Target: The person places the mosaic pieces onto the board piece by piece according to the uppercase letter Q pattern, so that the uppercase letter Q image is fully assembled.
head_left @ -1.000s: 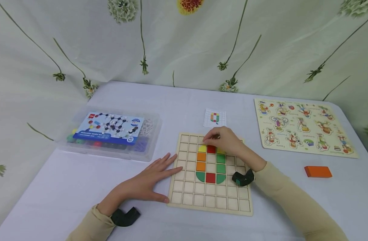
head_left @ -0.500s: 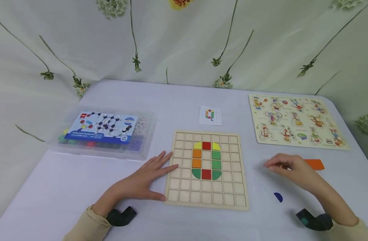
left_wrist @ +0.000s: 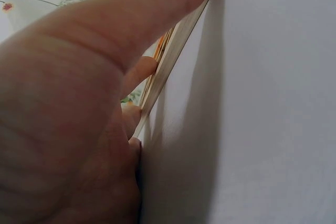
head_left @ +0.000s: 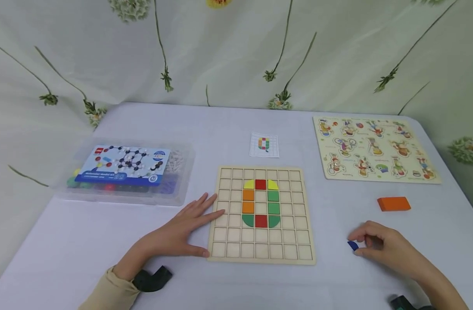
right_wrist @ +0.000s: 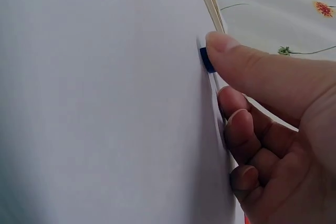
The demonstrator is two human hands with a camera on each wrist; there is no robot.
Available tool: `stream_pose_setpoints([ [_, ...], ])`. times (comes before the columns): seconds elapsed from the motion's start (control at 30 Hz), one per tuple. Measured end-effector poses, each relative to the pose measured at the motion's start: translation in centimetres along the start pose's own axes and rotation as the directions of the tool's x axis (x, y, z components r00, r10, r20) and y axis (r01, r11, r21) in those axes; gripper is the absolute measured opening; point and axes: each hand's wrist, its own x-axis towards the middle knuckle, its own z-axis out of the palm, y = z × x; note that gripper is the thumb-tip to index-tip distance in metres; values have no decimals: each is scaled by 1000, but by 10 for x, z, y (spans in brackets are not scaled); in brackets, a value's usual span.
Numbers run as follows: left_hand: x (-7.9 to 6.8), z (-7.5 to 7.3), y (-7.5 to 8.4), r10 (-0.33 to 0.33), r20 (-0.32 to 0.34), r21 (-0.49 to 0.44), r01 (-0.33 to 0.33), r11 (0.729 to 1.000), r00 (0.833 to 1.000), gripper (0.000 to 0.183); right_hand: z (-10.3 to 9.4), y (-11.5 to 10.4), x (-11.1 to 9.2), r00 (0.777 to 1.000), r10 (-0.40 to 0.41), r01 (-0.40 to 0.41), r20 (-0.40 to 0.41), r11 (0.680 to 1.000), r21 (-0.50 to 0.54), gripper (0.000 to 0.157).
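Note:
A small dark blue curved-edged tile [head_left: 353,245] is pinched between the thumb and index finger of my right hand [head_left: 389,245], right of the board. In the right wrist view the blue tile [right_wrist: 208,60] peeks out beside the thumb, at the white cloth. My left hand [head_left: 178,234] lies with fingers spread, its fingertips and thumb on the left edge of the wooden grid board [head_left: 290,237]. A ring of coloured tiles fills part of the grid: red squares [head_left: 261,221], orange, green and yellow pieces, with rounded pieces at its corners. In the left wrist view, the thumb [left_wrist: 121,19] touches the board's edge.
Behind the board lies a small card [head_left: 264,148] printed with a coloured grid pattern. A clear plastic case [head_left: 182,189] with a molecular model leaflet sits at the left. An orange block [head_left: 393,204] and a wooden picture puzzle [head_left: 376,172] are at the right.
My right hand has moved from the top of the tile ring out to the right and down to the blue tile, which it now pinches. The left hand stays at the board's edge.

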Motion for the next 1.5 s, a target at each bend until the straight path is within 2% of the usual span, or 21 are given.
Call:
stream_pose_setpoints([
  [0.3, 0, -1, 2, -14, 6, 11, 14, 1000, 1000, 92, 4, 0, -1, 997, -76, 77, -7, 997, 18, 36],
  [0.53, -1, 0, 1, -8, 0, 5, 8, 1000, 1000, 92, 5, -14, 9, 1000, -4, 4, 0, 1000, -4, 27],
  [0.67, -1, 0, 1, -4, -3, 4, 4, 1000, 1000, 92, 8, -30, 26, 999, 47, -48, 12, 997, 68, 18],
  [0.73, -1, 0, 1, -9, -1, 0, 9, 1000, 1000, 92, 10, -37, 35, 998, 54, -57, 23, 988, 144, 14],
  [0.8, -1, 0, 2, -15, 4, -2, 15, 1000, 1000, 92, 14, -43, 44, 999, 35, -44, 41, 966, 253, 11],
  [0.9, -1, -1, 3, -17, 6, -2, 17, 1000, 1000, 91, 21, -51, 57, 997, -17, -17, 78, 909, 417, 13],
  [0.97, -1, -1, 3, -16, 5, 0, 16, 1000, 1000, 91, 29, -56, 66, 993, -77, 24, 91, 877, 480, 14],
  [1.07, -1, -1, 3, -13, 4, 5, 13, 1000, 1000, 91, 42, -65, 75, 985, -153, 92, 78, 854, 512, 14],
  [1.13, -1, 0, 3, -12, 5, 5, 12, 1000, 1000, 91, 52, -71, 80, 983, -173, 121, 57, 853, 508, 13],
  [1.33, -1, 0, 3, -17, 9, -1, 17, 1000, 1000, 91, 71, -83, 84, 990, -144, 121, 8, 857, 501, 10],
  [1.5, -1, -1, 3, -26, 10, 1, 26, 1000, 1000, 92, 77, -87, 85, 994, -102, 71, 31, 853, 517, 9],
])
